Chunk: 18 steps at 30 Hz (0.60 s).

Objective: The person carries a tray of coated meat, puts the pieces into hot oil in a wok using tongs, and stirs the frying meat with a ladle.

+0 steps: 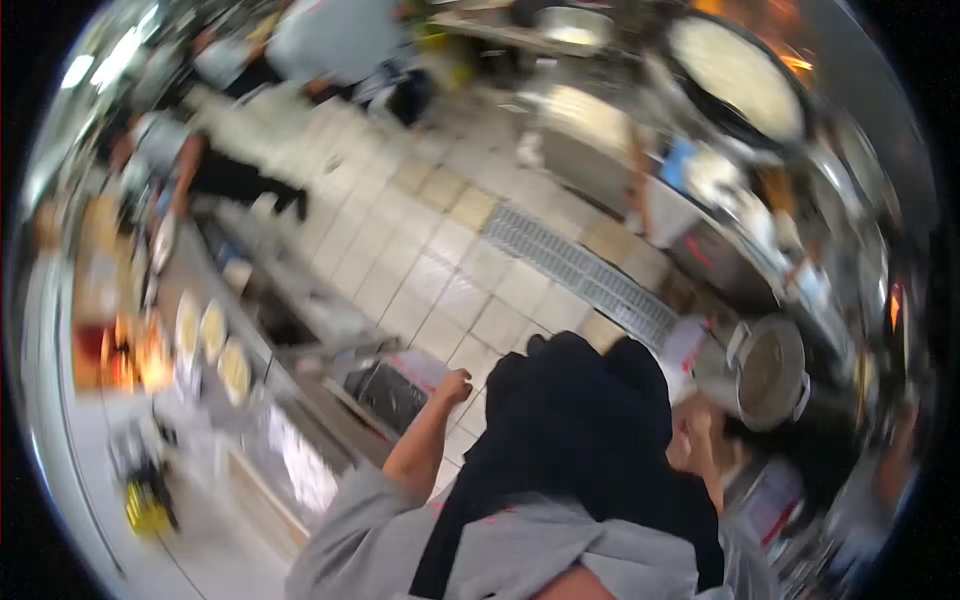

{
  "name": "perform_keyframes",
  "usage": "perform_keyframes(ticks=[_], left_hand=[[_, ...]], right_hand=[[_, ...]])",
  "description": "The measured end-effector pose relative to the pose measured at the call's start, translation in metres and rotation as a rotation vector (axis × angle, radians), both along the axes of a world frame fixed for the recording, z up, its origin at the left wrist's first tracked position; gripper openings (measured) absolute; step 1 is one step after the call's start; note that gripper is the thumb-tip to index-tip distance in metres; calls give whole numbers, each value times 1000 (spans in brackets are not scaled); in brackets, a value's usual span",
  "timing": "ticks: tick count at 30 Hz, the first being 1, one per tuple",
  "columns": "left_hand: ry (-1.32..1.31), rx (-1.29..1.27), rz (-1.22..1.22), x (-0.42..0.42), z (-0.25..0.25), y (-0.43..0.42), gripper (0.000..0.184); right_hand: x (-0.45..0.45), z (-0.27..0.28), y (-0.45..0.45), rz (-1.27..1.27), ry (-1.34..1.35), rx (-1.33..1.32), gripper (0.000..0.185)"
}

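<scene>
My left hand (456, 386) hangs low at my side with its fingers curled in, and nothing shows in it. Closest to it is an open drawer or bin (390, 396) holding something dark and shiny; the two look apart, though blur hides the exact gap. On the other side, my right hand (690, 428) is beside the dark apron (570, 420). Motion smears its fingers, so their pose is unclear. Near that hand stands a large pot with two handles (771, 372).
A tiled floor with a metal drain grate (580, 272) runs ahead. On the left counter (215, 465) are several oval plates of pale food (234, 371). A large wok (740, 80) of whitish contents sits at upper right near flames. Other people (215, 165) work at upper left.
</scene>
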State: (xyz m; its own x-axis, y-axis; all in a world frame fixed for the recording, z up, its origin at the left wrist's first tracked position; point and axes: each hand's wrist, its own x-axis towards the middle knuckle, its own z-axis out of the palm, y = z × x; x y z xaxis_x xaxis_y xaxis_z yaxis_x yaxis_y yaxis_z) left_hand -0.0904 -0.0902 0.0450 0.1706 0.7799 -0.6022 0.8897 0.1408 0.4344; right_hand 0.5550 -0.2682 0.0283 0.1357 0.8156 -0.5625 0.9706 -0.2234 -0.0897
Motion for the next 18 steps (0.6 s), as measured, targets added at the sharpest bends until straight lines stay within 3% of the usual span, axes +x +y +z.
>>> perform_keyframes(ticks=[1,5,11,18], left_hand=[[38,-89,108,6,26,-5,28],[96,-56,141,-14,-37,-54,31],[11,-22,551,62,16,-60,28],[-39,-106,707,121,18,-95,31]], right_hand=[[5,3,13,-58,50,-17,33],[0,8,80,-344,232,-27,32],[-30,25,165,-287,410,49,31],[-46,57,218,-250,563,59,30]])
